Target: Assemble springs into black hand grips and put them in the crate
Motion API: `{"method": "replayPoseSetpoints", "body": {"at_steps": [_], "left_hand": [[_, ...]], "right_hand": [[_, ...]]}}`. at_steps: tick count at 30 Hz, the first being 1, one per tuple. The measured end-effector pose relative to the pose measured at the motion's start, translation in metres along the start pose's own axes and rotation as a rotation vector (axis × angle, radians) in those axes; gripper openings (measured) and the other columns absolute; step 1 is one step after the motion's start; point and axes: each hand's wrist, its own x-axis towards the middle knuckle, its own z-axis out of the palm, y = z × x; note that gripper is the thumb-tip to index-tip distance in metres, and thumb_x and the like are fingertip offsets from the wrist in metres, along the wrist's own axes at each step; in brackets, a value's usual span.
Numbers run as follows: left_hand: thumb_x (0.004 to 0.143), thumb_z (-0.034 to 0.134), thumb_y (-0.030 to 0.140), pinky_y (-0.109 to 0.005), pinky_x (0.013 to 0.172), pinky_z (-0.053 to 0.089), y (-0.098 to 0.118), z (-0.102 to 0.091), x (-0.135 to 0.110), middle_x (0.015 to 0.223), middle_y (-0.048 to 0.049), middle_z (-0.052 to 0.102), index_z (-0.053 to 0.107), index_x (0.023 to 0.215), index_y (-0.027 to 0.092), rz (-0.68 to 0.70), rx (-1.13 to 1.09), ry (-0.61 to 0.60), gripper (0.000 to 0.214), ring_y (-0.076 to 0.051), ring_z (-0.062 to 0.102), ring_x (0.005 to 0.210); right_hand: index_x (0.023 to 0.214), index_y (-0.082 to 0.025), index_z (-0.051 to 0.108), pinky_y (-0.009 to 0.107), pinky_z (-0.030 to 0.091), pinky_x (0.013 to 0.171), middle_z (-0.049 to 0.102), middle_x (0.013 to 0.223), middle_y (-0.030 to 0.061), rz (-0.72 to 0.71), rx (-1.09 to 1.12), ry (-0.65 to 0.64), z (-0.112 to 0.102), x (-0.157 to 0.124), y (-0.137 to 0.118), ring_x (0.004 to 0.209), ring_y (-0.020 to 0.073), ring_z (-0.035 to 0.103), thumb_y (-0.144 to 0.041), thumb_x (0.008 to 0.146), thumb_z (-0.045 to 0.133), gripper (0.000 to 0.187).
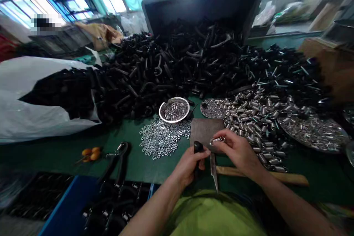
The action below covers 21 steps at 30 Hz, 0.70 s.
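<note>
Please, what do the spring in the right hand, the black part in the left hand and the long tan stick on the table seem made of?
Spring: metal, probably steel; its coils shine silver.
Black part: perhaps plastic or rubber; it looks dark and smooth, but coated metal is possible.
Tan stick: apparently bare wood, judging by its pale brown colour.

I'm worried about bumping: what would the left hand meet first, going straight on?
Likely the spring in the right hand, ahead of the left hand; depth is unclear, so it might pass beneath.
</note>
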Motion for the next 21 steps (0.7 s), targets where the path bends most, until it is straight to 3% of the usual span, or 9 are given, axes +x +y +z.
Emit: {"method": "replayPoseSetpoints", "body": {"at_steps": [4, 9, 12, 16, 19, 21], "left_hand": [[0.061, 0.07, 0.019, -0.015, 0.041, 0.022, 0.0, 0.015, 0.001, 0.051, 0.0073, 0.037, 0.052, 0.075, 0.015, -0.099, -0.136, -0.1, 0.024, -0.003, 0.029, 0.043], [0.062, 0.072, 0.025, -0.015, 0.042, 0.022, -0.001, 0.022, 0.004, 0.053, 0.0069, 0.037, 0.048, 0.07, 0.016, -0.076, -0.184, -0.134, 0.027, -0.003, 0.029, 0.044], [0.066, 0.069, 0.032, -0.016, 0.043, 0.023, -0.002, 0.022, 0.004, 0.052, 0.0068, 0.037, 0.047, 0.068, 0.016, 0.004, -0.063, -0.087, 0.028, -0.004, 0.03, 0.044], [0.067, 0.069, 0.04, -0.019, 0.041, 0.025, -0.001, 0.021, 0.001, 0.053, 0.0059, 0.04, 0.051, 0.072, 0.016, 0.082, 0.289, -0.021, 0.03, -0.006, 0.034, 0.045], [0.066, 0.07, 0.04, -0.019, 0.04, 0.024, 0.001, 0.017, -0.006, 0.056, 0.0051, 0.044, 0.056, 0.079, 0.015, 0.078, 0.436, -0.096, 0.032, -0.006, 0.035, 0.045], [0.066, 0.068, 0.042, -0.02, 0.039, 0.022, 0.001, 0.011, -0.01, 0.052, 0.0054, 0.042, 0.056, 0.079, 0.014, 0.018, 0.404, -0.234, 0.032, -0.006, 0.033, 0.043]], "right_hand": [[0.091, -0.022, 0.06, 0.026, 0.045, 0.058, 0.064, 0.071, -0.0013, -0.03, 0.013, 0.019, 0.0, -0.001, -0.009, 0.061, 0.0142, 0.06, -0.031, 0.082, 0.057, 0.014], [0.087, -0.022, 0.061, 0.026, 0.044, 0.064, 0.067, 0.078, -0.0007, -0.137, -0.176, 0.056, 0.004, -0.003, -0.011, 0.067, 0.0144, 0.062, -0.027, 0.082, 0.057, 0.008], [0.087, -0.021, 0.061, 0.026, 0.042, 0.062, 0.066, 0.075, -0.0003, -0.166, -0.302, 0.028, 0.005, -0.002, -0.008, 0.068, 0.0156, 0.062, -0.026, 0.084, 0.055, 0.009], [0.086, -0.02, 0.061, 0.025, 0.041, 0.059, 0.065, 0.071, -0.0008, -0.1, -0.275, -0.021, 0.007, 0.003, -0.007, 0.066, 0.0147, 0.06, -0.027, 0.084, 0.054, 0.009], [0.084, -0.019, 0.06, 0.023, 0.041, 0.056, 0.063, 0.067, -0.0017, -0.034, -0.152, -0.081, 0.007, 0.007, -0.001, 0.062, 0.0131, 0.06, -0.028, 0.084, 0.054, 0.011], [0.083, -0.019, 0.059, 0.022, 0.042, 0.052, 0.063, 0.065, -0.002, 0.009, -0.04, -0.226, 0.003, 0.012, 0.009, 0.058, 0.0123, 0.059, -0.033, 0.086, 0.05, 0.017]]}}
